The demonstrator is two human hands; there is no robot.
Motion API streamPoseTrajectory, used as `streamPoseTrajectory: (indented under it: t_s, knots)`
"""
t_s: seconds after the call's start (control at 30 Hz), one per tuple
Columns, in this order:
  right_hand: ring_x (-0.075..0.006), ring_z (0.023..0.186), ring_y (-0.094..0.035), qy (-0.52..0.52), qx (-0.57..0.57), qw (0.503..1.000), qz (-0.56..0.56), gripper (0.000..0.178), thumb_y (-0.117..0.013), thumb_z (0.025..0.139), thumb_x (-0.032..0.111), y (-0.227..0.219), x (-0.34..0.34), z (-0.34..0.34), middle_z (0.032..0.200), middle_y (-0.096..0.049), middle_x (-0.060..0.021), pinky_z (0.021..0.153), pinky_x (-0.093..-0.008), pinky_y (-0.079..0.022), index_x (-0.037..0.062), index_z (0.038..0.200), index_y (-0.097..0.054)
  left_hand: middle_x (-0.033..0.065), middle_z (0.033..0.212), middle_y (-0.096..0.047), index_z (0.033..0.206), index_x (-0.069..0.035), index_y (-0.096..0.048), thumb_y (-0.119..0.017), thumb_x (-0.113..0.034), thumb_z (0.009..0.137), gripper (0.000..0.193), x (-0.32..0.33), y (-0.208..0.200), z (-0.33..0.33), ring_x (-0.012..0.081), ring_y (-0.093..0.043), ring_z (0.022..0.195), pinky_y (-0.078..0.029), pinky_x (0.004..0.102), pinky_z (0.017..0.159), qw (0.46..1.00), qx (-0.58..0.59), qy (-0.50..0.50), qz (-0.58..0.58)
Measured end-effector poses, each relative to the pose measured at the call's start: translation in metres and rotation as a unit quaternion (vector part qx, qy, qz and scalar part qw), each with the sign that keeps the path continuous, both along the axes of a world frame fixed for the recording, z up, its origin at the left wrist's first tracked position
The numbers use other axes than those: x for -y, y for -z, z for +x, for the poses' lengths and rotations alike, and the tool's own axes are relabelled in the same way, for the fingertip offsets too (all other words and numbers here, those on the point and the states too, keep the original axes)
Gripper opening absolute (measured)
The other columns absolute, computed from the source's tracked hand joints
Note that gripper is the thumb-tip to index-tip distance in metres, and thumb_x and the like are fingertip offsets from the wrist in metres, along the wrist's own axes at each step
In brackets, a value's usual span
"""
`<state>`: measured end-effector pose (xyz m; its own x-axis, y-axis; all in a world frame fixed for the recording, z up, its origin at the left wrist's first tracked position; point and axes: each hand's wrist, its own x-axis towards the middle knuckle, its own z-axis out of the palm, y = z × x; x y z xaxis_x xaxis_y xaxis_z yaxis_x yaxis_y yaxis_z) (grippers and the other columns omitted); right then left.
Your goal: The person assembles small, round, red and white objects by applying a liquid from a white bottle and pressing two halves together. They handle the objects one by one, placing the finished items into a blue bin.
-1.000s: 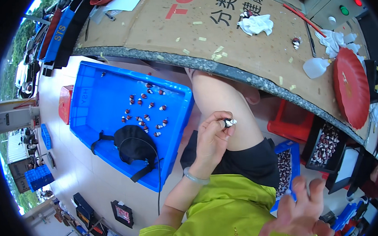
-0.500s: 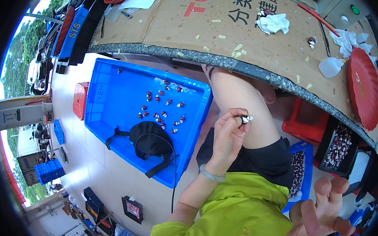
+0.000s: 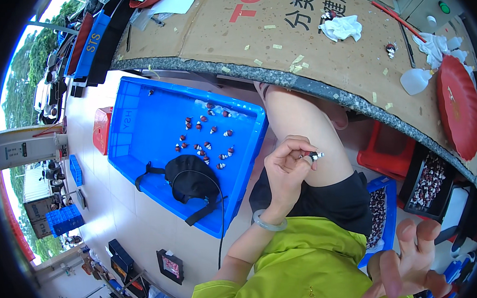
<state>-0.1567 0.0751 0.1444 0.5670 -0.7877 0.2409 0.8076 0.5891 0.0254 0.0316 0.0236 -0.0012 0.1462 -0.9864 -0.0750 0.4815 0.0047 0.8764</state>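
Observation:
Above my thigh, my left hand [image 3: 289,165] pinches a small black-and-white figurine [image 3: 315,156] between thumb and fingertips. Its white end sticks out past the fingers, and the rest is partly covered by them. At the lower right, my right hand [image 3: 406,264] is raised with its fingers spread and curved, holding nothing. To the left of my left hand stands a large blue tray [image 3: 142,159]. Several small dark-red and white figurines [image 3: 213,130] lie scattered in it, near a black pouch with straps [image 3: 191,178].
A cardboard-covered table [image 3: 216,37] with a stone edge runs across the top. On it are a white cloth [image 3: 341,28], a translucent bottle [image 3: 415,81] and a red scalloped plate [image 3: 457,108]. Beneath stand a red bin [image 3: 384,155] and a black box of figurines [image 3: 426,187].
The figurine has turned in my left fingertips, now lying more level, and the fingers have shifted their grip. My right hand stays spread, almost in the same place.

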Motion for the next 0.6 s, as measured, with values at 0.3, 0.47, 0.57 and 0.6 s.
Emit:
streamPoseTrajectory:
  t_s: [0.3, 0.47, 0.57, 0.6]
  knots:
    - [-0.0367, 0.114, -0.037, 0.016, -0.067, 0.997, -0.039, 0.093, -0.078, 0.068, 0.010, -0.014, 0.005, 0.003, 0.145, -0.005, -0.0088, 0.078, -0.0652, -0.045, 0.0168, 0.140, -0.019, 0.0107, 0.090, -0.050, 0.085, 0.009, -0.058, -0.044, 0.017, 0.066, 0.025, 0.002, -0.004, -0.006, 0.0122, -0.056, 0.067, -0.047, 0.0228, 0.061, 0.993, 0.104, -0.013, -0.061]
    - [-0.0350, 0.111, -0.039, -0.011, -0.021, 1.000, -0.012, 0.093, -0.078, 0.068, 0.009, -0.016, 0.003, -0.005, 0.145, -0.005, -0.0075, 0.079, -0.0647, -0.045, 0.0173, 0.140, -0.020, 0.0107, 0.090, -0.050, 0.085, 0.009, -0.058, -0.044, 0.017, 0.067, 0.024, 0.002, -0.004, -0.008, 0.0123, -0.056, 0.068, -0.047, 0.0225, 0.061, 0.994, 0.091, -0.008, -0.067]
    - [-0.0358, 0.113, -0.040, 0.048, -0.025, 0.998, -0.024, 0.090, -0.068, 0.078, 0.017, 0.004, -0.013, -0.010, 0.148, 0.004, -0.0099, 0.083, -0.0610, -0.044, 0.0157, 0.143, -0.005, 0.0103, 0.090, -0.051, 0.085, 0.009, -0.058, -0.046, 0.018, 0.066, 0.024, -0.001, 0.000, -0.005, 0.0123, -0.056, 0.072, -0.047, 0.0230, 0.066, 0.994, 0.087, -0.013, -0.064]
    - [-0.0358, 0.113, -0.040, 0.053, -0.032, 0.998, -0.026, 0.090, -0.068, 0.078, 0.017, 0.004, -0.012, -0.008, 0.148, 0.005, -0.0097, 0.083, -0.0611, -0.044, 0.0156, 0.143, -0.005, 0.0101, 0.091, -0.051, 0.085, 0.009, -0.058, -0.047, 0.018, 0.065, 0.025, -0.001, 0.000, -0.005, 0.0122, -0.057, 0.076, -0.047, 0.0237, 0.071, 0.995, 0.083, -0.010, -0.057]
